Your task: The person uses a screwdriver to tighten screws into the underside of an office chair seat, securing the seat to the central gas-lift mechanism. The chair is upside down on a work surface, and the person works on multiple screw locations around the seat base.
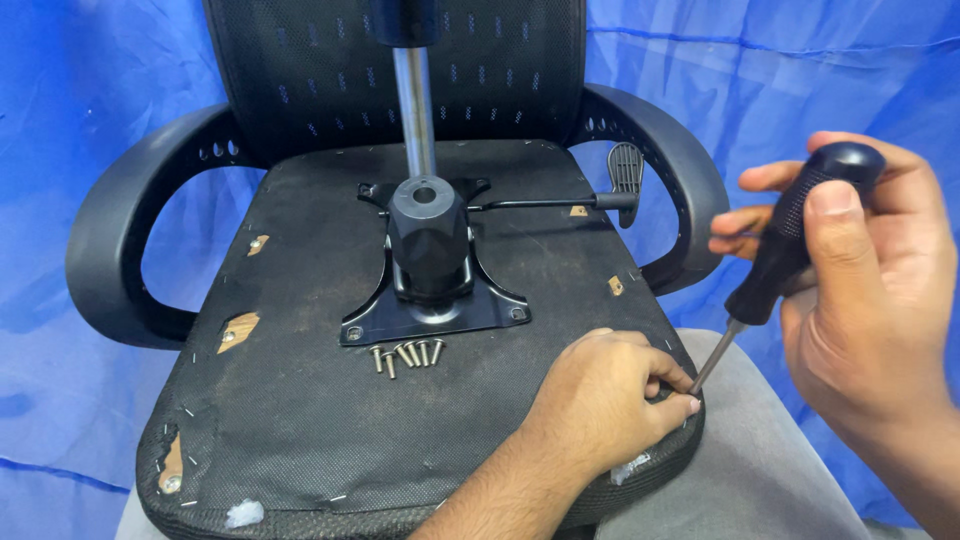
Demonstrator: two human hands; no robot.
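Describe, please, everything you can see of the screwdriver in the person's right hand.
The screwdriver has a thick black handle with a textured grip and a rounded end cap, and a thin bright metal shaft. The right hand wraps the handle, thumb along its side. It is tilted, handle up and to the right, with the shaft sloping down and left. Its tip meets the near right edge of the upturned chair seat, right beside the fingertips of the left hand, which hide the very point.

We look down from head height, close in, onto the upturned chair seat (400,420) lying across our lap.
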